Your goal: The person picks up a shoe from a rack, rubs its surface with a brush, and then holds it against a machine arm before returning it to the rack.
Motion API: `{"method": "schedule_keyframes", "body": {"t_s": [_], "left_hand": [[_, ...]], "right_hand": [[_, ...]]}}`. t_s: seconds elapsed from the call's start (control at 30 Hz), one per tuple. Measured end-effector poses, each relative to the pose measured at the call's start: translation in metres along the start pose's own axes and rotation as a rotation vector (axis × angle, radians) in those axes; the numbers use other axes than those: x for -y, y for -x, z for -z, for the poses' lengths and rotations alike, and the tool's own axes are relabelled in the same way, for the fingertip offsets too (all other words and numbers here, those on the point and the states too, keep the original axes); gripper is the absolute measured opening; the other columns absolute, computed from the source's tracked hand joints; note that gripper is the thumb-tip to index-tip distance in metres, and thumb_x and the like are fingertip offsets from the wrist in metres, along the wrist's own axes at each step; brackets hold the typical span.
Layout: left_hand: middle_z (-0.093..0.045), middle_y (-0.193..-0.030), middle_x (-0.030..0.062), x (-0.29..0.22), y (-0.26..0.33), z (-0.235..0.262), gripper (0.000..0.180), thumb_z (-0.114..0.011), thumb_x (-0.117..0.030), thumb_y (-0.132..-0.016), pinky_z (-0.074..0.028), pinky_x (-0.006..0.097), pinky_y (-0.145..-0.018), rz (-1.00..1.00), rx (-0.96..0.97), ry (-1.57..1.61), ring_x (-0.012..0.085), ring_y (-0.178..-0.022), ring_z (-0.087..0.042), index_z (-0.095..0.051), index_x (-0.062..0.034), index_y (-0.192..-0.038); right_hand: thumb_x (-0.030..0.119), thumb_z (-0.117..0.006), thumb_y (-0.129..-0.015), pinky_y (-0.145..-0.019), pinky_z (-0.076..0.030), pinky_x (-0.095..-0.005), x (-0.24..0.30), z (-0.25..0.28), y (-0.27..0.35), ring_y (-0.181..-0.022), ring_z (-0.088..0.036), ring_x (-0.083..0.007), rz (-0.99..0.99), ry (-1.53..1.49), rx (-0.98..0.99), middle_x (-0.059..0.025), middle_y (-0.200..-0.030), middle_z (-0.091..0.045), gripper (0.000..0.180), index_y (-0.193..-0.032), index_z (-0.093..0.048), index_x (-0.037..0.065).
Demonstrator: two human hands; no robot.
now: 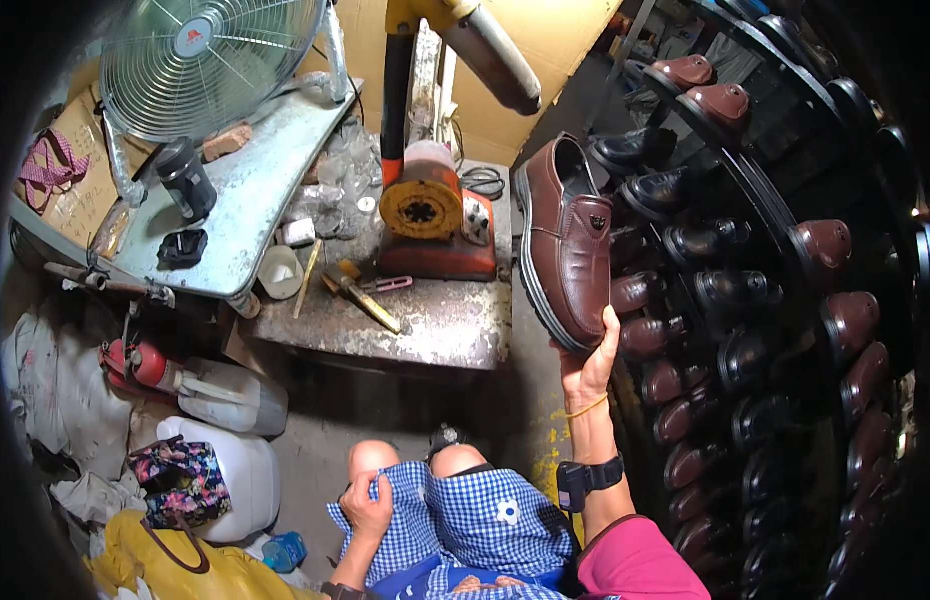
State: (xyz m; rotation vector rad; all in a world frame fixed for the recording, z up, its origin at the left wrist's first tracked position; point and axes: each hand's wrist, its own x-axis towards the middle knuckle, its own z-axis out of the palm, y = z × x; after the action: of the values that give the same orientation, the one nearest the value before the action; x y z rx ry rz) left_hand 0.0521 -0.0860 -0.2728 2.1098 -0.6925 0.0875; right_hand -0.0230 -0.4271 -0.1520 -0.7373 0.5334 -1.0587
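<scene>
A brown leather slip-on shoe [573, 255] is raised at the right of the bench, its toe pointing down toward me and its dark sole turned to the left. My right hand [588, 365] grips it by the toe, thumb on the upper and the other fingers mostly hidden beneath the sole. Over my knees lies a blue-and-white checked apron [495, 505] with a white flower patch. My left hand [368, 507] rests on my left knee with its fingers closed, pinching a fold of the apron's cloth.
A red machine [440, 255] with a yellow round head stands on a worn metal bench [435, 325], beside a brush [370, 300] and a white cup [280, 272]. Shoe racks [760, 190] line the right. A fan [200, 60] stands back left; jugs [230, 395] sit below.
</scene>
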Motion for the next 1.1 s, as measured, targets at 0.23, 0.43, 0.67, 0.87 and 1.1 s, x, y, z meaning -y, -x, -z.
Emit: {"method": "schedule_keyframes", "body": {"t_s": [0.23, 0.43, 0.67, 0.87, 1.1], "left_hand": [[-0.063, -0.074, 0.0150, -0.013, -0.010, 0.014, 0.012, -0.062, -0.011, -0.080, -0.049, 0.036, -0.058, 0.109, 0.068, 0.020, 0.0303, -0.064, -0.062, -0.063, -0.0029, -0.089], [-0.057, -0.116, 0.0153, -0.063, -0.047, 0.029, 0.046, -0.057, -0.008, -0.081, -0.043, 0.034, -0.090, 0.082, 0.063, 0.367, 0.0284, -0.103, -0.055, -0.045, -0.0003, -0.125], [-0.064, -0.094, 0.0124, -0.099, -0.082, 0.065, 0.034, -0.064, -0.026, -0.076, -0.032, 0.048, -0.099, -0.466, 0.063, 0.151, 0.0322, -0.103, -0.055, -0.063, -0.0016, -0.100], [-0.065, -0.076, 0.0114, -0.096, -0.068, 0.072, 0.024, -0.062, -0.017, -0.085, -0.047, 0.028, -0.060, 0.034, 0.406, 0.538, 0.0127, -0.064, -0.059, -0.058, 0.0039, -0.095], [-0.066, -0.091, 0.0104, -0.108, -0.071, 0.077, 0.026, -0.056, -0.017, -0.089, -0.048, 0.027, -0.073, 0.184, 0.436, 0.636, 0.0116, -0.080, -0.059, -0.057, 0.0027, -0.106]], "right_hand": [[0.032, -0.056, -0.083, -0.095, -0.040, -0.0321, 0.011, 0.007, 0.071, -0.110, -0.052, -0.0184, 0.009, 0.199, 0.239, -0.0106, -0.121, -0.053, 0.057, -0.127, -0.043, -0.003], [0.021, -0.073, -0.070, -0.101, -0.034, -0.0335, 0.024, 0.016, 0.106, -0.116, -0.047, -0.0215, -0.125, 0.457, 0.424, -0.0145, -0.126, -0.049, 0.075, -0.130, -0.038, -0.006], [0.013, -0.072, -0.068, -0.099, -0.035, -0.0317, 0.031, 0.002, 0.126, -0.114, -0.049, -0.0206, -0.209, 0.706, 0.685, -0.0135, -0.123, -0.051, 0.075, -0.132, -0.037, -0.004], [0.013, -0.070, -0.068, -0.096, -0.038, -0.0309, 0.026, -0.018, 0.127, -0.110, -0.054, -0.0218, -0.091, 0.938, 0.937, -0.0183, -0.118, -0.056, 0.073, -0.132, -0.038, -0.002], [0.018, -0.080, -0.064, -0.092, -0.042, -0.0317, 0.005, -0.019, 0.122, -0.104, -0.056, -0.0216, -0.049, 0.884, 0.865, -0.0141, -0.113, -0.058, 0.079, -0.130, -0.041, 0.001]]}}
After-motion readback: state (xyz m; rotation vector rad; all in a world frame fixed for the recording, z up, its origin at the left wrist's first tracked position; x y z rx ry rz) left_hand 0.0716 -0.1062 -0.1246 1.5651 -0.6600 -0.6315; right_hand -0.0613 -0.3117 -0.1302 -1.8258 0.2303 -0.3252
